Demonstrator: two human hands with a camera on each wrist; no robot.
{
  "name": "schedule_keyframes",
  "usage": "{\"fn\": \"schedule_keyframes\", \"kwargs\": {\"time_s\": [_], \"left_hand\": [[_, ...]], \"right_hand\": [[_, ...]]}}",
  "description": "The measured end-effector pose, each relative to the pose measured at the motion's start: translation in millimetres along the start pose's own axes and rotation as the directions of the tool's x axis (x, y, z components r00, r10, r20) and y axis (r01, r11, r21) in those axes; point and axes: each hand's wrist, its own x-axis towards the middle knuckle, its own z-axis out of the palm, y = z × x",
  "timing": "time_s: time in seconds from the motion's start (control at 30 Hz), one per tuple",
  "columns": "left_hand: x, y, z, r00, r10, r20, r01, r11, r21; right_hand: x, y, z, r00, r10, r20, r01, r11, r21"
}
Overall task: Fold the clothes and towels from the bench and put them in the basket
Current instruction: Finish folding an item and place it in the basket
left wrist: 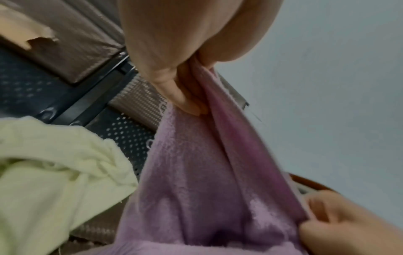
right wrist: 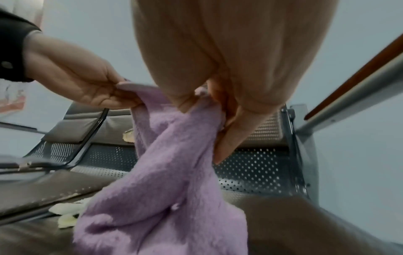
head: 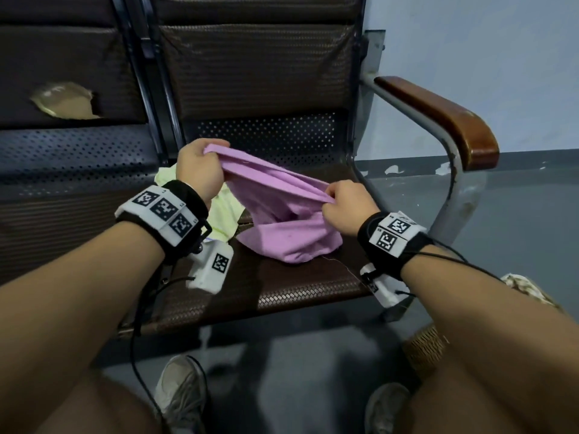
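While both hands only pinch one bunched edge, the purple towel point(head: 283, 211) is not spread: in the head view the left hand point(head: 197, 170) holds the far end and the right hand point(head: 347, 208) the near end, with the rest sagging in a heap onto the counter point(head: 282, 289) toward its right end, near the front edge. The yellow-green cloth point(head: 224, 211) lies touching it on the left, so a lift could drag that along or off the front edge. The basket point(head: 423, 349) sits on the floor below the counter's right front corner, mostly hidden by the right forearm; a blind drop could miss it. Left wrist view: fingers point(left wrist: 185, 96) curled, gathering several folds of the towel point(left wrist: 196, 172), not a clean corner, so likely a skewed fold. The yellow-green cloth point(left wrist: 54, 163) is right beside it. Right wrist view: thumb and fingers point(right wrist: 229, 138) pinch a small bit of the towel point(right wrist: 170, 181); fluffy pile plus the hanging weight could slip out. The counter's armrest point(right wrist: 357, 72) is close on the right and could snag a wide spread.
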Motion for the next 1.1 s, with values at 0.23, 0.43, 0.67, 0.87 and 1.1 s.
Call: {"fn": "schedule_keyframes", "kwargs": {"time_s": [0.23, 0.43, 0.67, 0.87, 1.1], "left_hand": [[12.1, 3.8, 2.1, 0.991, -0.052, -0.121, 0.034, 0.989, -0.141], [8.4, 15.9, -0.3, 0.983, 0.164, -0.082, -0.165, 0.986, -0.016], [11.7, 18.3, -8.3, 0.966, 0.250, -0.060, -0.249, 0.968, 0.027], [11.3, 8.2, -17.2, 0.982, 0.187, -0.010, -0.185, 0.978, 0.099], [9.7, 4.0, -35.1, 0.956, -0.009, 0.294, -0.020, 0.995, 0.095]], "right_hand": [[5.3, -5.3, -16.1, 0.930, -0.249, -0.272, 0.236, 0.968, -0.082], [11.6, -4.3, -30.6, 0.887, -0.328, -0.326, 0.290, 0.944, -0.159], [10.2, 7.9, -31.2, 0.947, -0.264, -0.182, 0.202, 0.932, -0.301], [7.8, 16.1, -35.8, 0.928, -0.188, -0.322, 0.147, 0.978, -0.147], [5.9, 33.9, -40.5, 0.944, -0.225, -0.242, 0.235, 0.972, 0.011]]}}
